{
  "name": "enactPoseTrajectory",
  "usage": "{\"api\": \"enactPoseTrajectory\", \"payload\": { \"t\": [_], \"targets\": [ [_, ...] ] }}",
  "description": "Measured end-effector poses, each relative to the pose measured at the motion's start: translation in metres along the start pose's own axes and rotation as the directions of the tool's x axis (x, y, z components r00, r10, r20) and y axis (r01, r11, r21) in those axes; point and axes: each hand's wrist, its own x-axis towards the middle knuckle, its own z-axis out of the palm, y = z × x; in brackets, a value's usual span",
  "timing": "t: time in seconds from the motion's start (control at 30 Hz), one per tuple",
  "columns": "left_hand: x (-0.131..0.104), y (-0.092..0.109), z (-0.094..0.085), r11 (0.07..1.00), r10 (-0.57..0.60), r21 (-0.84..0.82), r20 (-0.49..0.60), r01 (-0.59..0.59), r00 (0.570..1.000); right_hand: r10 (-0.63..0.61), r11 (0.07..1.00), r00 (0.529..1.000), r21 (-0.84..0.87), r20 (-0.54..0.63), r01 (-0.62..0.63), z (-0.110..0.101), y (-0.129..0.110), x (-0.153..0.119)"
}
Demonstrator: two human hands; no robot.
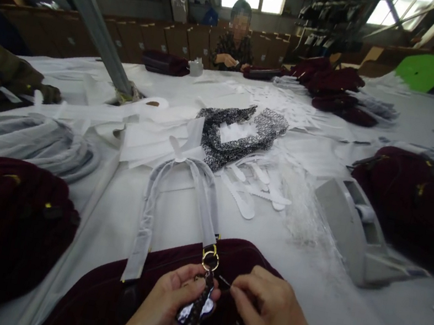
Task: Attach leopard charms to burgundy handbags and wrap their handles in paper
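A dark maroon bag [166, 257] lies at the bottom centre, its handle [149, 212] wrapped in pale grey covering and standing up behind it. A gold ring [210, 260] at the handle's base carries a dark braided charm [198, 305] with a shiny piece. My left hand [171, 303] is closed around the charm, thumb on the braid. Just right of the ring, my right hand [274, 313] pinches the end of a thin dark strand [224, 281] between thumb and forefinger.
A grey tape dispenser [357, 226] stands at right. Maroon bags [0, 225] flank the work spot. Ahead lie a black-and-white woven piece [223, 149] and white strips [240, 197]. A slanted metal post [98, 24] rises at left; a person [236, 42] sits across the table.
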Motion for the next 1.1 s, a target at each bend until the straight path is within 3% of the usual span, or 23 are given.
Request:
{"api": "enactPoseTrajectory", "payload": {
  "t": [0.33,0.6,1.1],
  "targets": [
    [0.002,-0.008,-0.007,0.98,0.096,0.184,-0.122,-0.073,0.988,-0.021,0.996,0.996,-0.089,0.087,0.029,0.007,0.006,0.013],
    [0.003,-0.007,-0.011,0.912,0.179,0.397,-0.146,-0.108,0.973,-0.045,0.99,0.99,-0.125,0.131,0.061,0.01,0.009,0.02],
    [0.006,-0.003,-0.009,0.928,0.139,0.367,-0.208,-0.055,0.968,-0.005,0.995,0.994,-0.097,0.106,0.016,0.009,0.007,0.021]
  ]
}}
